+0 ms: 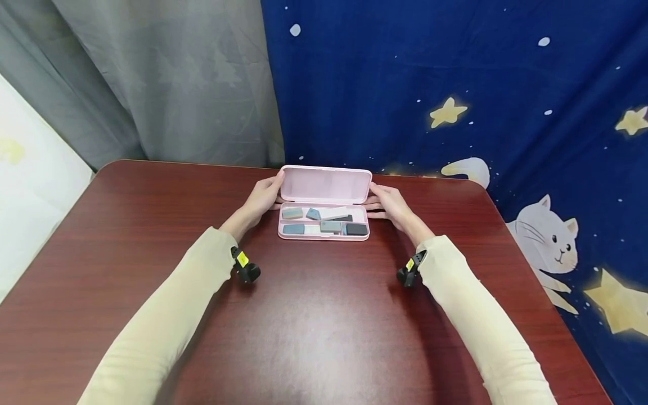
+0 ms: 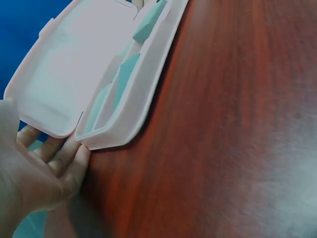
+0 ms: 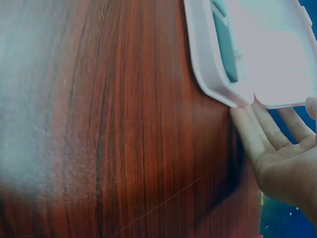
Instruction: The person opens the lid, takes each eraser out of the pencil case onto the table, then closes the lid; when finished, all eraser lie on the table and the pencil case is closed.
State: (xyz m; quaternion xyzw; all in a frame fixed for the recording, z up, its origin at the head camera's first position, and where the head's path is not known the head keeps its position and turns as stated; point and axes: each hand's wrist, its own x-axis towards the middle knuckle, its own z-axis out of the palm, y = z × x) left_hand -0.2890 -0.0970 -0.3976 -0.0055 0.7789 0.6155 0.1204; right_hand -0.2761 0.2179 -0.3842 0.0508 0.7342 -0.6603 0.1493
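A pink pencil case (image 1: 324, 238) lies on the table with its lid (image 1: 326, 185) raised at the back. Its two long compartments contain several small blue-grey blocks (image 1: 331, 226), a dark block (image 1: 356, 229) and white pieces; their kind is unclear. At the case's left end, my left hand (image 1: 262, 197) holds the lid's side edge, thumb in front and fingers behind, near the hinge. On the opposite end, my right hand (image 1: 392, 203) has its thumb at the lid's edge. Its extended fingers (image 3: 247, 126) touch the case's back corner and reach behind the lid.
The reddish-brown wooden table (image 1: 304, 315) stretches in front of the case and to both sides. Its far edge runs just behind the lid. Beyond hang a grey curtain (image 1: 192, 84) and a blue curtain (image 1: 364, 84) with stars and a cat.
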